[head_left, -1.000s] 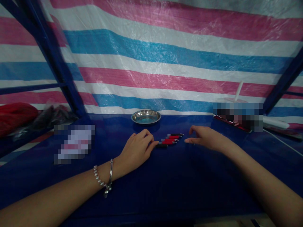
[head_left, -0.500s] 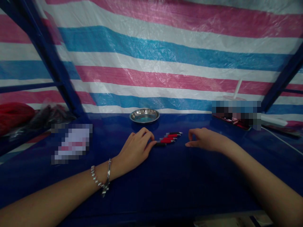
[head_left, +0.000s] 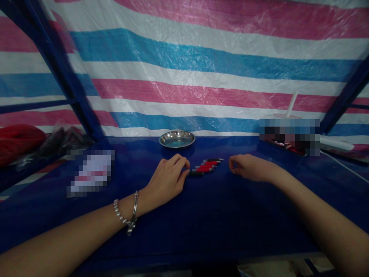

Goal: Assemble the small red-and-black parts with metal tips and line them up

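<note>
My left hand (head_left: 170, 177), wearing a bracelet and a bangle, lies on the blue table with thumb and forefinger pinched at the left end of a black pen (head_left: 196, 174). Just beyond that pen, several red pens (head_left: 208, 167) lie side by side in a slanting row. Another black pen (head_left: 213, 160) forms the far end of the row. To the right of the pens, my right hand (head_left: 250, 167) rests with its fingers curled in and thumb touching them; nothing shows in it. Behind the row stands a shallow steel dish (head_left: 177, 140).
The blue table (head_left: 213, 219) runs back to a striped plastic sheet (head_left: 184, 92). A pale, blurred-out packet (head_left: 93, 173) lies at left, near red and dark bags (head_left: 23, 144). At back right are blurred items and a white cable (head_left: 346, 163).
My right hand's thumb and fingers have drawn together, and the hand sits slightly farther right. My left hand stays at the near black pen. The view has shifted slightly.
</note>
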{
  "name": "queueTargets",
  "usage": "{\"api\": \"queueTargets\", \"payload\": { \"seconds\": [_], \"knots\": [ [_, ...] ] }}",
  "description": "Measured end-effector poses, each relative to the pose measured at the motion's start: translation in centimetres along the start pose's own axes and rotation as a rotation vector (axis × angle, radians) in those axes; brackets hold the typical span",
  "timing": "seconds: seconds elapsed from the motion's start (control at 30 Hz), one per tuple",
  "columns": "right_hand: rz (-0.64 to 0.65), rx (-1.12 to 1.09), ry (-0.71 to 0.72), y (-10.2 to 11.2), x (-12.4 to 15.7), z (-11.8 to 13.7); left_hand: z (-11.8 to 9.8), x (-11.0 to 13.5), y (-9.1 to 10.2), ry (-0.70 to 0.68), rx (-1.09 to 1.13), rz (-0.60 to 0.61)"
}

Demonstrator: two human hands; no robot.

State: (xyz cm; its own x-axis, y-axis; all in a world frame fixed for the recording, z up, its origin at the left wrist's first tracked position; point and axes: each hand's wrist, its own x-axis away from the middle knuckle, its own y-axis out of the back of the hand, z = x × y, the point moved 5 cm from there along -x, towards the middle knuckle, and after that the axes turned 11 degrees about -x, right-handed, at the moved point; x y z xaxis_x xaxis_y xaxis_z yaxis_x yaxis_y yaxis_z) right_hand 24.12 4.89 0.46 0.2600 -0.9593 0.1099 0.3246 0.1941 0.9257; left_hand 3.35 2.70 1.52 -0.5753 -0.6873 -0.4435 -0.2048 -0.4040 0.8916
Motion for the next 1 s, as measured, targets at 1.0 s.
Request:
{"api": "queueTargets", "payload": {
  "seconds": [1.0],
  "knots": [
    [-0.032,0.019,0.014,-0.30,-0.43,-0.15,-0.13,0.00,0.32,0.043,0.011,0.006]
  ]
}}
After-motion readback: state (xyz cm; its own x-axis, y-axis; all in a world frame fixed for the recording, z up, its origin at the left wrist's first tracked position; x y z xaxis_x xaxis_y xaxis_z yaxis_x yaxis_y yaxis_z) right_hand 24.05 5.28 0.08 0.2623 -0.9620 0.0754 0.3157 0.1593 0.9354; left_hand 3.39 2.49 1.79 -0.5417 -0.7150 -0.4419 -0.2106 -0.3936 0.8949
